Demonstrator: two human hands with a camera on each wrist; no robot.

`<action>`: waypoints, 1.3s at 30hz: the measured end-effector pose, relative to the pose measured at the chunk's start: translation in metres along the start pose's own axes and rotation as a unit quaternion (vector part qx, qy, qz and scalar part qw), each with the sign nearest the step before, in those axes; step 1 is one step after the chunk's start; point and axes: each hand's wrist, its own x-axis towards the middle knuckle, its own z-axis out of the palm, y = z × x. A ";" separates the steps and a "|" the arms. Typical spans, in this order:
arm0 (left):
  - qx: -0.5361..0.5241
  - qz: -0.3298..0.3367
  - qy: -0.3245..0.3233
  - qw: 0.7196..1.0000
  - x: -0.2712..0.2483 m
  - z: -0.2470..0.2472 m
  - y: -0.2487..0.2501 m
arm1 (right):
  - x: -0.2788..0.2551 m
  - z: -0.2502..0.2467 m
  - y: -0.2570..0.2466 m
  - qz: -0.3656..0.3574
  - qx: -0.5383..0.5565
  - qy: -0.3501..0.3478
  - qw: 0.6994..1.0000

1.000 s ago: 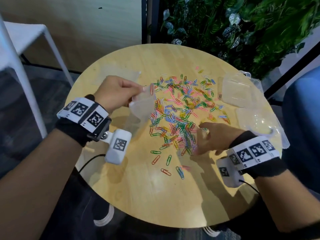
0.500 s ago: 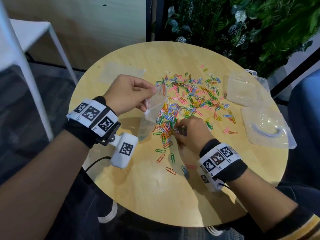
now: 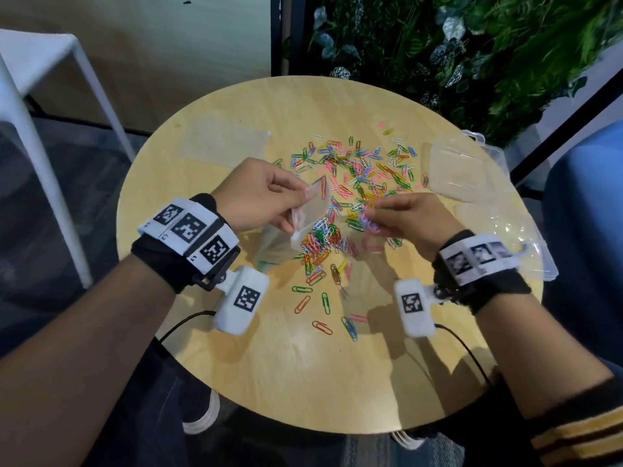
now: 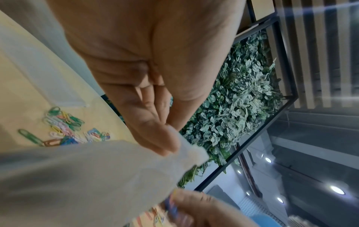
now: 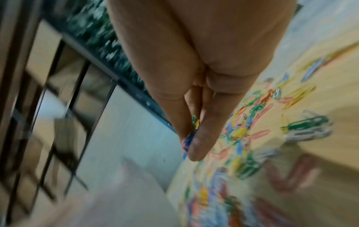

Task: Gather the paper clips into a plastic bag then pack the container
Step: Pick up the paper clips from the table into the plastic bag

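Coloured paper clips (image 3: 357, 183) lie scattered across the middle of the round wooden table (image 3: 303, 375). My left hand (image 3: 266, 193) pinches the rim of a small clear plastic bag (image 3: 312, 210) and holds it up above the clips; the left wrist view shows the bag (image 4: 87, 176) hanging from my fingertips (image 4: 165, 147). My right hand (image 3: 401, 217) pinches a bunch of paper clips (image 3: 369, 224) just to the right of the bag's mouth. In the blurred right wrist view the held clips (image 5: 191, 135) show between thumb and fingers.
A clear plastic container (image 3: 526, 244) lies open at the table's right edge, with another clear bag (image 3: 455, 173) beside it. A flat clear bag (image 3: 226, 146) lies at the back left. A white chair (image 3: 43, 96) stands left; plants (image 3: 455, 45) stand behind.
My right hand swept in to the pile, took up a bunch of clips and has lifted them toward the bag. My left hand kept holding the bag and shifted slightly right.
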 end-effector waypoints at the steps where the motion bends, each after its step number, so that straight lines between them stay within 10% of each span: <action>1: 0.008 -0.004 -0.013 1.000 0.000 0.004 -0.001 | -0.003 -0.003 -0.008 0.010 0.089 -0.016 0.996; 7: 0.006 -0.016 -0.026 1.000 0.000 0.024 0.000 | -0.017 0.004 -0.026 -0.005 0.252 -0.083 0.964; 17: 0.002 -0.020 0.006 1.000 0.001 0.031 -0.003 | -0.021 0.044 -0.004 -0.218 -0.183 0.015 0.959; 27: 0.021 -0.018 0.005 1.000 0.009 0.036 -0.006 | -0.021 0.048 -0.002 -0.241 -0.287 0.021 0.927; 36: 0.077 0.009 -0.003 0.997 0.010 0.024 -0.007 | -0.049 0.046 -0.010 -0.404 -0.368 -0.015 0.837; 39: 0.128 0.042 0.036 0.990 0.011 0.000 -0.007 | -0.088 0.054 -0.005 -0.457 -0.349 -0.163 0.802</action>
